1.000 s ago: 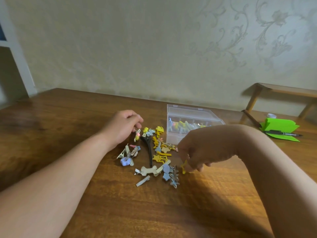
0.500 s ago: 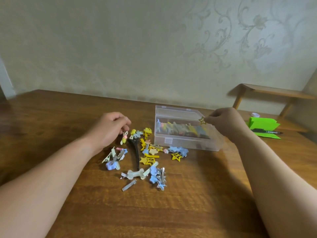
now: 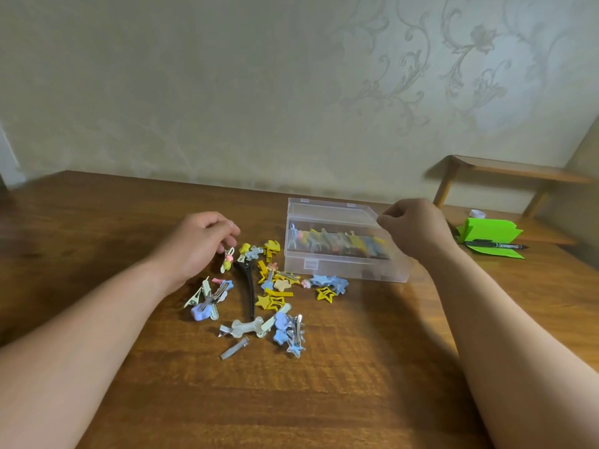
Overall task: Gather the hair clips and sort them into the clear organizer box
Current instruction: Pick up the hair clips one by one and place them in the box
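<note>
Right hand (image 3: 413, 228) curled over the organizer box (image 3: 343, 254), contents hidden; left hand (image 3: 197, 244) pinches a small clip (image 3: 228, 259).

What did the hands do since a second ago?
The right hand picked a yellow star clip out of the pile, carried it up and away to the far right corner of the clear organizer box, and no clip shows in its fingers now. The left hand stayed by the small dangling clip.
</note>
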The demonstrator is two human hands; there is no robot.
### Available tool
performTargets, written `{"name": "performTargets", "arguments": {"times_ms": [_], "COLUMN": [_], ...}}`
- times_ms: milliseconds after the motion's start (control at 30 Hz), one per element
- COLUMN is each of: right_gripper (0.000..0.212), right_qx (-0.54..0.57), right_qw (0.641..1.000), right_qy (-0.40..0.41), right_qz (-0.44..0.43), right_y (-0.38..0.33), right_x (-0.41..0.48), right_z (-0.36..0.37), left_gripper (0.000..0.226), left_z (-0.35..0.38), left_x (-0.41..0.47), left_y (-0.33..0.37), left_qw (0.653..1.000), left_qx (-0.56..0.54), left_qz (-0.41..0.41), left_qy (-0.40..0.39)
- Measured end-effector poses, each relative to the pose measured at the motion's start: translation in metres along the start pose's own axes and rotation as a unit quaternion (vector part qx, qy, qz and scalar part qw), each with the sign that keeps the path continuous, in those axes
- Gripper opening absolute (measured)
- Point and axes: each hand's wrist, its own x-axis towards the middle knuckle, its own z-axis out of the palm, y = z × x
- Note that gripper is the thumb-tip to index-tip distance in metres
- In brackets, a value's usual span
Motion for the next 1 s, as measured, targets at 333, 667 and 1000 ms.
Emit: {"name": "performTargets", "arguments": {"times_ms": [333,667,1000], "right_gripper": [0.013,0.007,0.015], "right_qx": [-0.004,-0.103,-0.257], "right_qw": [0.996,0.911,0.853], "right_qy": [-0.045,-0.328,-0.389], "right_qz": [-0.081,-0.228,-0.233], "right_y": [-0.016,-0.069,-0.091], "right_x": [-0.008,-0.046,-0.07], "right_z": [-0.004,-0.035,-0.025], "left_gripper": [0.027,0.026,0.027], "left_z": [-0.001,0.002,0.001], "left_x": [-0.002,-0.002,-0.004], "left_y": [0.002,0.003,0.005], "left_qw": [1.0,1.0,1.0], "left_qx": [0.014,0.001,0.012], "left_qz": [0.0,0.001,0.0], "left_qy": [0.003,0.007,0.0]}}
